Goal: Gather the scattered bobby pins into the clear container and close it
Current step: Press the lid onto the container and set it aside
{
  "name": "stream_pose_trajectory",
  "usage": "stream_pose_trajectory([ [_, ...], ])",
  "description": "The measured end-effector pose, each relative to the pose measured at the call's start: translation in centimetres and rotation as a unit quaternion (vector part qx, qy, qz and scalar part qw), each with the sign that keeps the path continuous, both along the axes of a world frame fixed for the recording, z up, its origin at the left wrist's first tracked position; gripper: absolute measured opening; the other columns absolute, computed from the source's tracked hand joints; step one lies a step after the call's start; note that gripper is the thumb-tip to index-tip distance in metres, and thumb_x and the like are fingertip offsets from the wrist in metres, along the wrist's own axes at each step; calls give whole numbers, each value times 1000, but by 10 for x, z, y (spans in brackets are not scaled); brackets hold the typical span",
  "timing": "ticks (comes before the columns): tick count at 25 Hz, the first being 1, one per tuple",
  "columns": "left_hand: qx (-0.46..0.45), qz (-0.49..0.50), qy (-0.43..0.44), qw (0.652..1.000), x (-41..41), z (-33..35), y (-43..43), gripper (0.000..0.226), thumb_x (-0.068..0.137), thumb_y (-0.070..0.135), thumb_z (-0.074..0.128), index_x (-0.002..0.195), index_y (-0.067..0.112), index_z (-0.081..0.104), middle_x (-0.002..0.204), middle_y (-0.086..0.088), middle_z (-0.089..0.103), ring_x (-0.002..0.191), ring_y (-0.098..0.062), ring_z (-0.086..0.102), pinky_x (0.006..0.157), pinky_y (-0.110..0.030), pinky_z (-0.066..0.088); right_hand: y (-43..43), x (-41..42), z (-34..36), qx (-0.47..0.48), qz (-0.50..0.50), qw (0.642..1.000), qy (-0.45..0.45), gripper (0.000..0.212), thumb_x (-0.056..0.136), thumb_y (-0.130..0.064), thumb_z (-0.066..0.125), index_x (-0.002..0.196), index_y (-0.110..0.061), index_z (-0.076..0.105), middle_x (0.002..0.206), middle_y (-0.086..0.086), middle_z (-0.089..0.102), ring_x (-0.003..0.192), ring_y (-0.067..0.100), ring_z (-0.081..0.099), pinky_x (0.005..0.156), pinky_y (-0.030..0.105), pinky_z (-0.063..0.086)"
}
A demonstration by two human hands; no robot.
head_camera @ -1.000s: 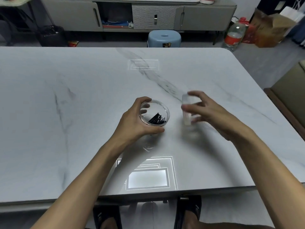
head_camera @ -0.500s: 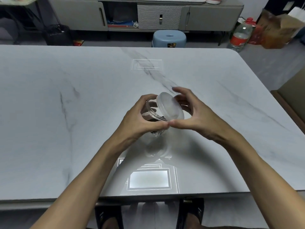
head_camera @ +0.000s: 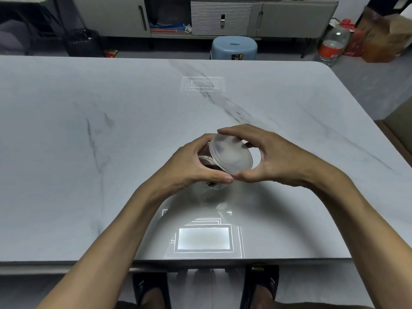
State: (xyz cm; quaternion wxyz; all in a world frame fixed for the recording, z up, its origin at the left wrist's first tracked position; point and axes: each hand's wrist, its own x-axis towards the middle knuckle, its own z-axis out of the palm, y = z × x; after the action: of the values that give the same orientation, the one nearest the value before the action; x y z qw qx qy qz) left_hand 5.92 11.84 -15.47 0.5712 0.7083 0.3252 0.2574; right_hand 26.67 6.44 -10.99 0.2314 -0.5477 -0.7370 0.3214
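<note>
The clear container (head_camera: pixel 210 162) was held tilted in the air above the middle of the table (head_camera: pixel 89 152), nearer its near edge than its far one, with the left hand (head_camera: pixel 196 165) wrapped and clamped around its body. The right hand (head_camera: pixel 274 157) was closed on the frosted lid (head_camera: pixel 231 152), thumb below the rim and fingers (head_camera: pixel 234 131) curled over the far side. The lid sat against the mouth, but whether it was fully seated could not be told. Dark bobby pins (head_camera: pixel 214 167) showed dimly through the wall just under the lid; no loose pins were visible on the table, so the gathering looked done and closing was the step in hand. To do it well, the lid probably needed squaring flat to the rim before any twist or press, since it looked angled with the jar. The left hand should grip firmly and hold the body steady while the right hand turned, and tipping the mouth upward would guard against pins slipping out
</note>
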Motion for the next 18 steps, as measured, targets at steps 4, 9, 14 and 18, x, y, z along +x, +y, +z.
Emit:
stream_pose_trajectory([
  [4, 8, 16, 6, 1000, -1, 1, 0, 78, 53, 34, 91, 123, 40, 56, 116, 10, 68, 105, -12, 67, 92, -46, 52, 2, -2, 2, -14, 1, 1000, -11, 83, 62, -31, 76, 139, -38, 46, 132, -21, 51, 120, 3, 50, 100, 31, 46],
  [9, 14, 22, 10, 1000, -1, 2, -1, 81, 50, 35, 92, 122, 41, 56, 114, 10, 68, 105, -14, 67, 92, -48, 52, 1, -5, 8, -16, -16, 999, -49, 86, 56, -49, 73, 137, -44, 43, 127, -18, 52, 113, 1, 53, 97, 32, 48],
  [14, 37, 29, 27, 999, 2, 3, -3, 84, 43, 32, 93, 118, 43, 56, 106, 11, 69, 96, -14, 69, 86, -46, 55, 1, -11, 13, -40, -64, 987, -140, 84, 53, -75, 67, 129, -50, 41, 112, -14, 53, 98, 1, 53, 84, 31, 49],
  [18, 56, 45, 43, 996, 3, 3, -7, 82, 43, 31, 93, 115, 43, 56, 105, 14, 69, 92, -9, 69, 82, -40, 57, -1, -20, 11, -39, -111, 974, -193, 83, 53, -86, 56, 122, -40, 46, 101, -13, 57, 91, 9, 54, 70, 33, 47],
])
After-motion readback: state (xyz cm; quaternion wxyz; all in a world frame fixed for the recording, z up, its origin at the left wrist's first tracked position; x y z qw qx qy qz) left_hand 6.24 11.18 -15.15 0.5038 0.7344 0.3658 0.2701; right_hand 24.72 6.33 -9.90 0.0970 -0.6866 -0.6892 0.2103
